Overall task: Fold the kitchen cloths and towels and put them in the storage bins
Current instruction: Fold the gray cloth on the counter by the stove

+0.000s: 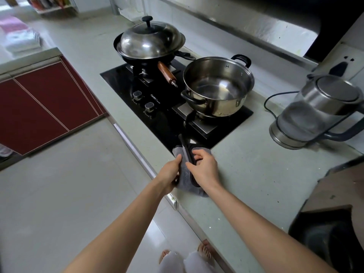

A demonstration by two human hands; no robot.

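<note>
While the tabletop [246, 170] carries everything, the cloth sits at its front edge, just in front of the black hob [157, 119] corner and overlapping it a little. Largest first: hob with a lidded wok [149, 42] at the back and an open steel pot [216, 85] on the near burner, kettle [319, 111] well off to the right, none of it touching the cloth. The grey cloth [185, 170] has dark trim and a dark hanging loop sticking up toward the hob; it's bunched, partly folded, mostly lying on the tabletop. Left hand [169, 174] grips its left edge, fingers curled under the fabric, thumb on top. Right hand [204, 166] pinches the dark trimmed edge near the middle, fingers [192, 166] clamped on it. Judgement: light, soft, zero stiffness, probably plush and a bit grippy, so no slip risk, but it slumps wherever unsupported. Nothing fragile. Best hold is by corners or the trimmed hem, which is the firmest line; pinch two corners, pull taut, lay flat, then fold. Watch the loop: it can snag on the pot support. No storage bin visible here that I can identify.
</note>
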